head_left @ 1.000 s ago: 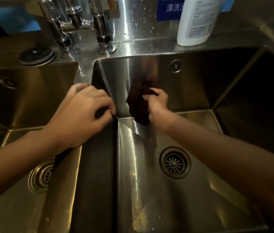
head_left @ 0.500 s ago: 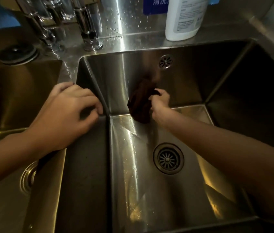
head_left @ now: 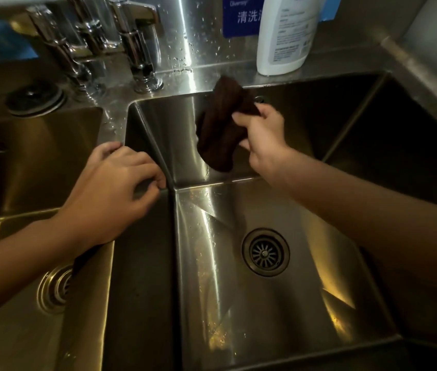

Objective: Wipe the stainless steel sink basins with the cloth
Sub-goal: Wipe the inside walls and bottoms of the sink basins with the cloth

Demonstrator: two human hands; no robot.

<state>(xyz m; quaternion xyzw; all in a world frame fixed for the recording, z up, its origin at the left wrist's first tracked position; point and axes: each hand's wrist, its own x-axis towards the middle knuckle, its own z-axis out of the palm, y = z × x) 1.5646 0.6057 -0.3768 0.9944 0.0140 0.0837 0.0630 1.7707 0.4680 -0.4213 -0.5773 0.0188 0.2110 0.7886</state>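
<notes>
A dark brown cloth [head_left: 222,124] lies bunched against the back wall of the right steel basin [head_left: 279,303], its top reaching the rim. My right hand [head_left: 262,135] grips the cloth from the right, high on that wall. My left hand [head_left: 115,188] rests on the divider [head_left: 142,263] between the two basins, fingers curled over its edge at the back left corner of the right basin. The left basin [head_left: 24,162] sits under my left forearm. A round drain [head_left: 265,251] shows in the right basin's floor.
Chrome taps [head_left: 137,46] stand on the wet back ledge. A white bottle [head_left: 285,33] stands behind the right basin, before a blue label [head_left: 241,14]. A round dark plug [head_left: 35,97] lies on the ledge at the left. The left basin's drain [head_left: 54,287] is partly hidden.
My right hand has carried the cloth up the back wall, from near the floor edge to the rim. My left hand stays on the divider.
</notes>
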